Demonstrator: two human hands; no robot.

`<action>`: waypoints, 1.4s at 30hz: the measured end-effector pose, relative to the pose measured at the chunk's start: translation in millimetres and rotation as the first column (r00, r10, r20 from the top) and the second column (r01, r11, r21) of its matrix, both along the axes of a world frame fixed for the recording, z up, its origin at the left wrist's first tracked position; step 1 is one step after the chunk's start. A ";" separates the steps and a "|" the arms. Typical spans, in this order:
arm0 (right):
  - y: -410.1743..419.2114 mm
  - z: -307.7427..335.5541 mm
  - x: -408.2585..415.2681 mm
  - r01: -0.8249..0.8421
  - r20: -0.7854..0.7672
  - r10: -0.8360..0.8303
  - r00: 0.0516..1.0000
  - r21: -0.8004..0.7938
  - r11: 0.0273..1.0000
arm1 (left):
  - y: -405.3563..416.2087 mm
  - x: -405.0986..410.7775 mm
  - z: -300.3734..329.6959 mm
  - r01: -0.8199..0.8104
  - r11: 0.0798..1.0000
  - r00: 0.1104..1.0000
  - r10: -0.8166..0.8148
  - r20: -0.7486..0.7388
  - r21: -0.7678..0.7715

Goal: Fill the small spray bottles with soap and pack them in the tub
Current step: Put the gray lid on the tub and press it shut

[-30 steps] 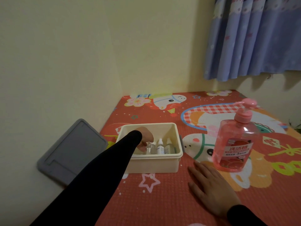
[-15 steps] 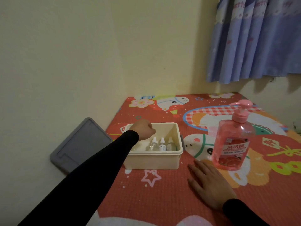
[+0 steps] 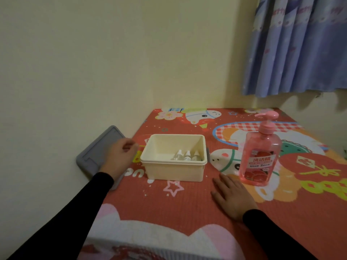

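Three bottles (image 3: pixel 186 156) are lying side by side in the right half of the tub (image 3: pixel 174 170), caps pointing far; whether they are holding soap is too small to tell. The left hand (image 3: pixel 120 156) is hovering left of the tub, over the grey lid (image 3: pixel 97 154) leaning on the wall, fingers loosely curled and seemingly holding nothing. The right hand (image 3: pixel 232 197) is lying flat, fingers straight, on the mat (image 3: pixel 187 203), near the soap dispenser (image 3: pixel 260 156), which is standing upright just right of the tub.

Risks, as I am judging them: the bottles are loose and could roll if the tub is getting bumped. The lid is only propped, so a careless grab could be sending it sliding down the wall. The tall dispenser is sitting on a soft mat, and a knock from the right hand could be tipping it.
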State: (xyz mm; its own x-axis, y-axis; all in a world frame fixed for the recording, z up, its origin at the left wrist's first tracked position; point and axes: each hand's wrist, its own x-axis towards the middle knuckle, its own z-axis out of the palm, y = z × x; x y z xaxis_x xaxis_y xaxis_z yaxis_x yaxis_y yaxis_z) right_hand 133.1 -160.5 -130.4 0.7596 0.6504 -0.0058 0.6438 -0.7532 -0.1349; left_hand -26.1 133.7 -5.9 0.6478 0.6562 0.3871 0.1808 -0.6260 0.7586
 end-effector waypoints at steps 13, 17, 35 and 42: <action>0.7 -2.9 0.0 -0.024 -0.003 0.024 1.000 -0.024 0.999 | 37.6 -85.6 -69.1 -0.469 0.844 0.876 0.408 -0.258 -0.259; 0.2 -3.6 -0.2 -0.023 -0.002 0.023 1.000 -0.015 1.000 | 47.1 -83.7 -80.7 -0.468 0.802 0.882 0.401 -0.246 -0.370; -1.2 -2.2 0.0 -0.026 -0.011 0.026 1.000 -0.017 1.000 | 96.7 -54.6 -103.9 -0.337 0.797 0.936 0.342 -0.085 -0.501; -1.8 -2.3 0.0 -0.020 -0.011 0.020 1.000 0.010 1.000 | 68.0 -45.1 -47.3 -0.219 0.859 0.944 0.307 0.124 -0.463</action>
